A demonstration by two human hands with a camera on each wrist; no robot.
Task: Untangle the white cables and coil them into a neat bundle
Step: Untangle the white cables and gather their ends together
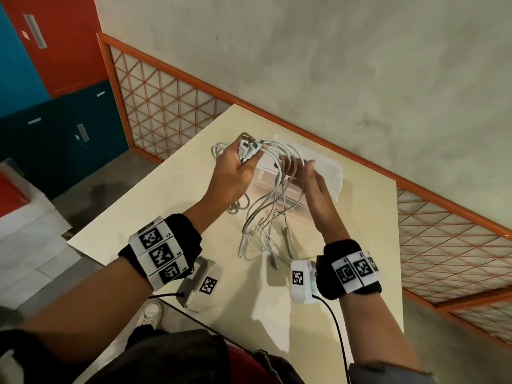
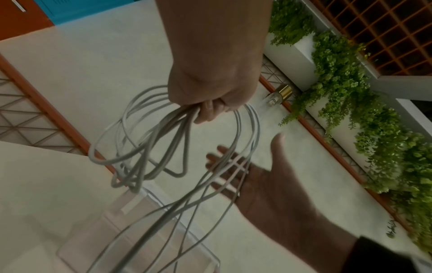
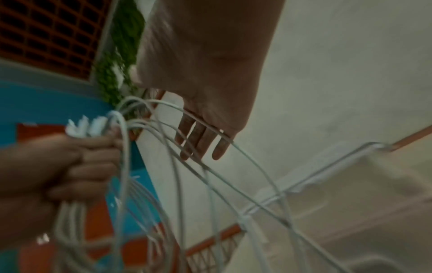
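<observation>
The white cables [image 1: 266, 189] were held up over the cream table [image 1: 155, 206], their plug ends [image 1: 248, 146] gathered in the left hand [image 1: 235, 173], whose fingers were curled tight round the bunch. From that fist several loops were draped across the right hand [image 1: 315, 187], which was kept flat with straight fingers [image 3: 205, 140] slipped under the strands (nothing was gripped by it). The remaining lengths were left hanging down to the tabletop in a loose tangle, just in front of a clear plastic box [image 1: 279, 187]. Marker-printed bands [image 1: 160, 253] were worn on both wrists.
</observation>
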